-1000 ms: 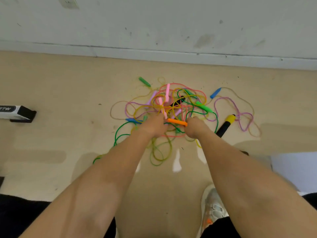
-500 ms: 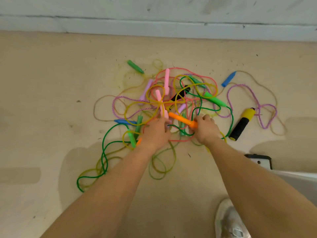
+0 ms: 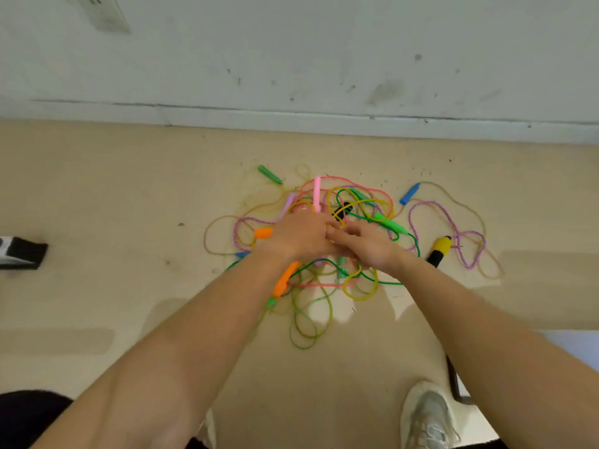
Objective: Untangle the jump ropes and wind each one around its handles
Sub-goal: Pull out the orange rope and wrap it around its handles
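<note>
A tangled pile of coloured jump ropes (image 3: 327,280) lies on the beige floor. My left hand (image 3: 296,238) is over the pile's middle, and an orange handle (image 3: 263,233) sticks out from its left side as if gripped. A second orange handle (image 3: 285,279) lies under my left wrist. My right hand (image 3: 368,246) meets the left hand's fingers; blur hides what it holds. Around them lie a pink handle (image 3: 316,193), a dark green handle (image 3: 270,175), a bright green handle (image 3: 390,223), a blue handle (image 3: 410,193) and a yellow-and-black handle (image 3: 439,251).
A white wall with a skirting board (image 3: 291,116) runs close behind the pile. A black-and-white object (image 3: 22,252) lies at the far left. My shoe (image 3: 428,416) and a dark-edged thing (image 3: 455,384) are at the lower right. A purple rope (image 3: 453,228) loops out to the right.
Both hands moved up into the pile's middle and came together. The orange handle that the right hand held now lies by my left wrist, and another orange handle shows at the left hand.
</note>
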A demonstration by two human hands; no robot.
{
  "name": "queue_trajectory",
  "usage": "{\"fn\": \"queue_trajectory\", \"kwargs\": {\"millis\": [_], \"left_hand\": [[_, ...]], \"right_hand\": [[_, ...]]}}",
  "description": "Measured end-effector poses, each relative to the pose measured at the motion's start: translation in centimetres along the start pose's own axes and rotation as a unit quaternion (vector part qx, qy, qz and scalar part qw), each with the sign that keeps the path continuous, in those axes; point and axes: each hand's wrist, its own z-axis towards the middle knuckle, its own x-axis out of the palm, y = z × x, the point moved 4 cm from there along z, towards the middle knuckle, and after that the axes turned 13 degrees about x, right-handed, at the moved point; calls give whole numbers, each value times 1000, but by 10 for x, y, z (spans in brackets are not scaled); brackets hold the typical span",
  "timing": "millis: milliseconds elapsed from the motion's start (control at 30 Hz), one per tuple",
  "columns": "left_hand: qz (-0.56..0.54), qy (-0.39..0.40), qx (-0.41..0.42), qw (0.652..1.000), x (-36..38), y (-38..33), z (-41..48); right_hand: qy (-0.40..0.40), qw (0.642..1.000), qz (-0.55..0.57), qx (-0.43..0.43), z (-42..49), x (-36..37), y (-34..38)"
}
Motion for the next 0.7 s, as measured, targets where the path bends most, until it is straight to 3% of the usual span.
{"fn": "queue_trajectory", "kwargs": {"millis": [100, 300, 400, 500, 600, 700], "left_hand": [[-29, -49, -38, 998, -59, 9, -28], [-182, -171, -63, 966, -140, 19, -88], [-239, -177, -77, 952, -146, 7, -111], [-287, -140, -79, 944, -132, -20, -127], [-375, -127, -10, 918, -114, -66, -133], [-356, -81, 31, 930, -89, -89, -124]], "right_hand": [[13, 999, 34, 12, -37, -17, 10], [-60, 994, -92, -6, -96, -53, 36], [-40, 994, -98, 18, -113, -53, 52], [-3, 995, 101, -21, -138, -46, 84], [70, 941, 323, -67, -159, -39, 121], [122, 895, 422, -73, -163, -32, 141]]}}
